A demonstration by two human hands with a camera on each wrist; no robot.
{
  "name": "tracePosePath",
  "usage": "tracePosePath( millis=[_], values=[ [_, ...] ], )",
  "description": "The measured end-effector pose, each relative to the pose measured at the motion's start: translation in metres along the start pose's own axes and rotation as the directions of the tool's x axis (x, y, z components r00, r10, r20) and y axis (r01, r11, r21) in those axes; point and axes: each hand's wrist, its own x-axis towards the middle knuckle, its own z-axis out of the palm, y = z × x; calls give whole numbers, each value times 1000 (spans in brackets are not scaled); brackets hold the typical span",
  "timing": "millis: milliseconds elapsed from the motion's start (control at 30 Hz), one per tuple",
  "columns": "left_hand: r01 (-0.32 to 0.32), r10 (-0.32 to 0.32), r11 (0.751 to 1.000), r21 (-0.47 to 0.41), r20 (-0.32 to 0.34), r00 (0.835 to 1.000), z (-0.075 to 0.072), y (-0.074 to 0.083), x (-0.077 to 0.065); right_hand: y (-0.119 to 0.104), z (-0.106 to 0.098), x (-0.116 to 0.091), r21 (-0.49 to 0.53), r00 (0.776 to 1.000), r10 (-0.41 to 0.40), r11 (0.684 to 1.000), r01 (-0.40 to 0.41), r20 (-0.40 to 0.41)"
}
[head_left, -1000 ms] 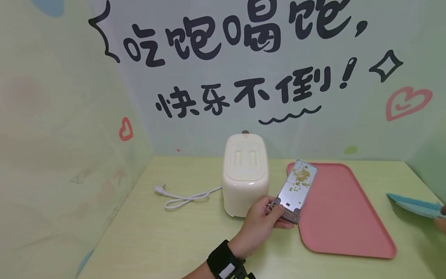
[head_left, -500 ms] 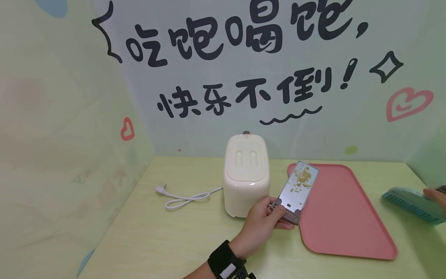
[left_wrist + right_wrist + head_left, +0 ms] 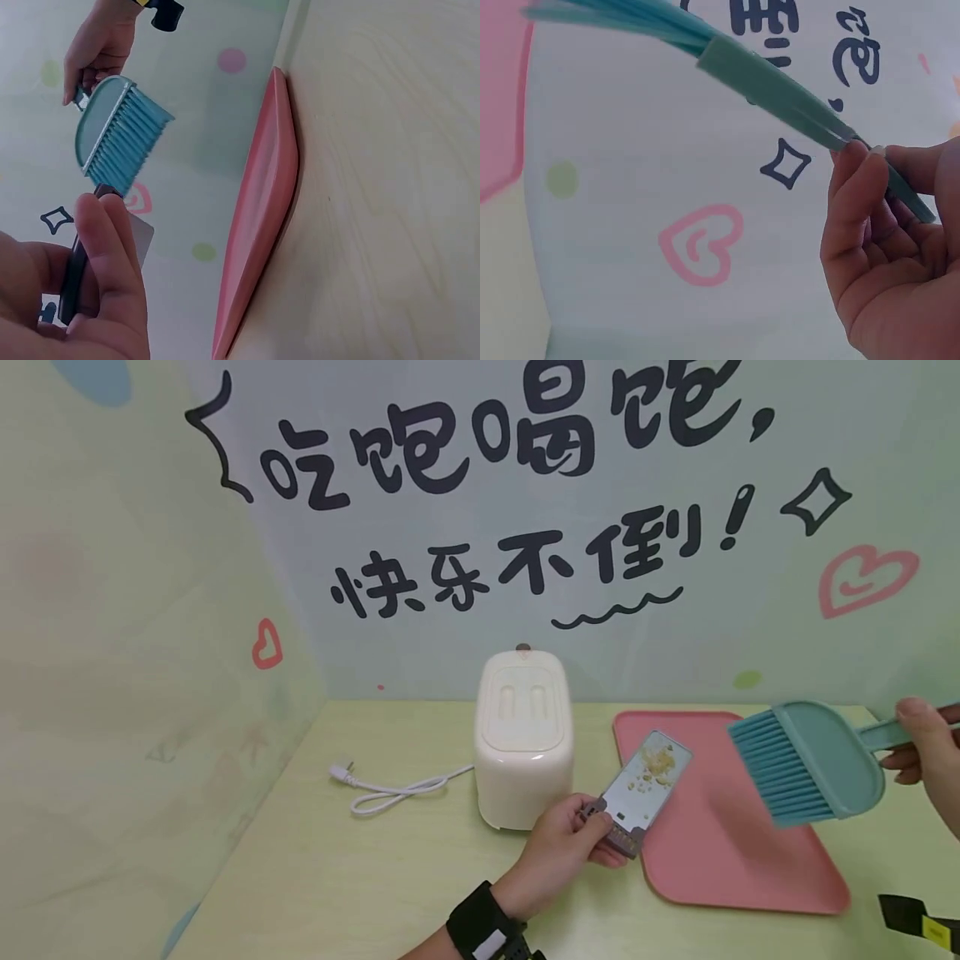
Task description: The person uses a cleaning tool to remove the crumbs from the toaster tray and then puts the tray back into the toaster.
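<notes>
A toaster crumb tray (image 3: 633, 802), flat and shiny with a dark grey end, is gripped at that end by my left hand (image 3: 558, 847). Yellowish crumbs (image 3: 658, 765) lie on its far half. The tray is held above the pink tray's left side, just right of the cream toaster (image 3: 522, 777). My right hand (image 3: 933, 756) holds a blue-green brush (image 3: 840, 760) by its handle, bristles pointing left. In the head view a gap separates bristles and crumb tray. The left wrist view shows the crumb tray's dark end (image 3: 75, 277) between thumb and fingers.
A pink serving tray (image 3: 735, 868) lies on the light wooden table (image 3: 360, 885). The toaster's white cord (image 3: 405, 791) lies bundled to its left, with the plug (image 3: 341, 772) at its end. A printed wall (image 3: 442, 652) stands behind the table.
My right hand has come in from the right edge, bringing the brush up and left over the pink tray. The crumb tray, in my left hand, has turned slightly clockwise.
</notes>
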Motion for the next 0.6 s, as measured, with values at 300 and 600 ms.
tracePosePath(
  millis=[300,600],
  values=[
    [42,-47,996,78,57,997,0,-5,1,-24,31,-25,73,984,37,996,-51,177],
    [101,-111,987,126,79,991,-2,-9,3,-29,53,-38,6,946,13,1000,-15,323]
  ],
)
